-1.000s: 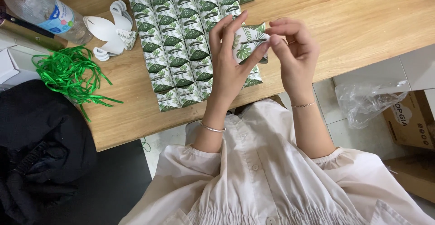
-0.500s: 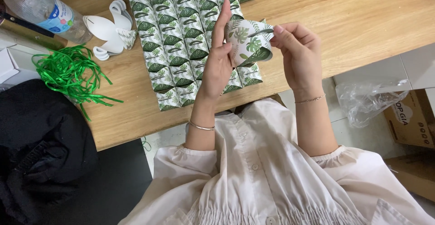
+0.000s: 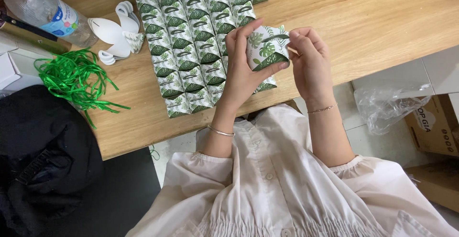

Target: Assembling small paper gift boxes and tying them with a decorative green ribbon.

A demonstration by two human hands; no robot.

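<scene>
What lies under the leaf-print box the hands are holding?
Under the leaf-print box, held by the left hand and right hand, lie rows of folded leaf-print boxes on the wooden table. The hands and box cover the rows' near right corner.

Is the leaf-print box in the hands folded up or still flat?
Folded up: the box shows curved, closed sides between left hand and right hand.

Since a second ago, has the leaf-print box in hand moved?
Yes. The leaf-print box has turned in the left hand and now shows a broad face, staying above the table edge.
</scene>
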